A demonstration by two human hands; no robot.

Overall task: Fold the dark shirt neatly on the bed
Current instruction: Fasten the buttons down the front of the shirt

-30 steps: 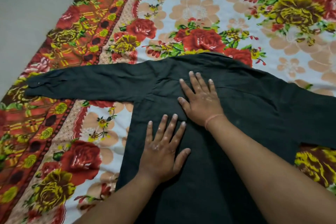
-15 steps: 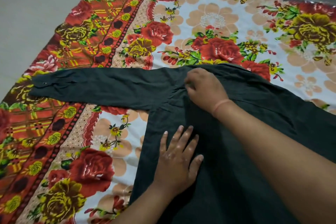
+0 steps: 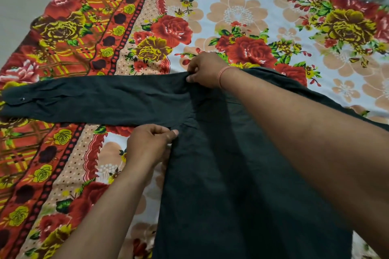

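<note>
From the head camera, one dark shirt (image 3: 231, 174) lies spread flat on the bed (image 3: 242, 12), which wears one floral bedsheet (image 3: 172, 29) of red and yellow roses. The shirt's body fills the frame from the centre down to about five o'clock. One sleeve (image 3: 94, 99) stretches straight out toward nine o'clock, its cuff at the left edge showing one small button (image 3: 21, 99). The other side of the shirt runs off toward three o'clock, behind the right forearm, so I cannot tell how that sleeve lies.

Two hands work where the sleeve joins the body. The left hand (image 3: 150, 143), just below centre toward seven o'clock, is curled closed, thumb and fingers pinching the cloth at the underarm seam. The right hand (image 3: 205, 70), above centre toward twelve o'clock, is likewise closed, gripping the upper edge of the shirt at the shoulder. One thin pinkish band (image 3: 221, 76) circles the right wrist. Both forearms are bare.

At ten o'clock, beyond the sheet's edge, a plain grey floor (image 3: 19, 2) shows.
</note>
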